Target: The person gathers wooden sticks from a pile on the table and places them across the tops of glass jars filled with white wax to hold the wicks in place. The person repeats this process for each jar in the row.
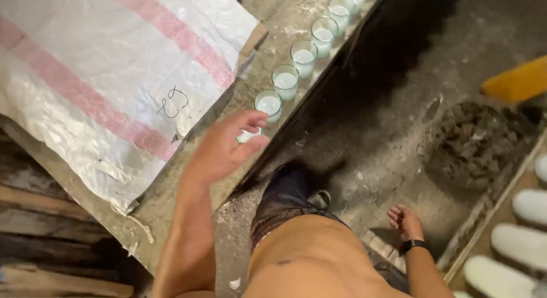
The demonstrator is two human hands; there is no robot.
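The small glass of white wax sits at the near end of the row, on the edge of the dusty ledge, and my left hand is over it. My fingers are curled loosely around it, thumb below and the others above, but I cannot tell whether they press the glass or only hover at its rim; most of it is hidden under my palm.

Just beyond my fingertips stands the next filled glass, and past that more of the same glasses run in a line away from my hand along the ledge's edge, each close to its neighbour. To the far side of my left wrist lies a white woven sack with pink stripes, spread flat on the ledge.

My right hand hangs low and well apart from the left, fingers loosely spread and holding nothing, with a black band on the wrist. Beyond it, a tray of pale oval moulds sits near the floor, and a yellow object is farther off.
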